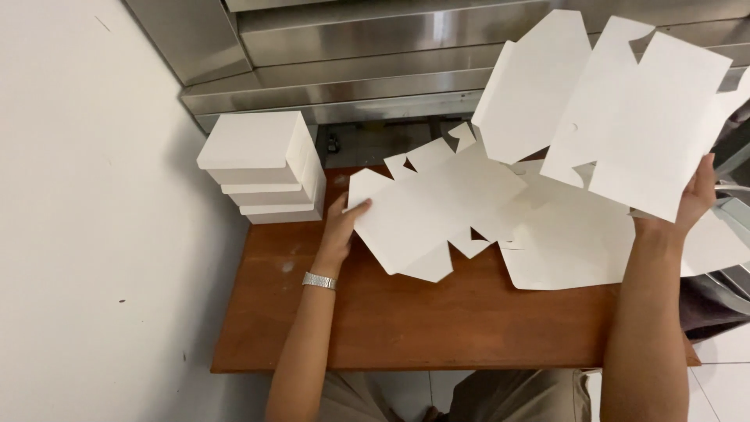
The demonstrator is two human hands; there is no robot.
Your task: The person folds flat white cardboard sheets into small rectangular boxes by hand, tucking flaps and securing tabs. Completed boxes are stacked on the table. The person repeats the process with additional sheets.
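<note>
My right hand (695, 199) holds a flat white die-cut cardboard blank (617, 109) lifted above the table at the upper right. My left hand (340, 227), with a metal watch at the wrist, grips the left edge of another flat white blank (433, 207) lying on the brown wooden table (391, 312). More flat white blanks (570, 242) lie spread beneath and to the right of it.
A stack of several folded white boxes (262, 164) stands at the table's back left corner. Stainless steel ledges (351, 62) run along the back. A white wall (86, 219) borders the left side. My legs show below the table's front edge.
</note>
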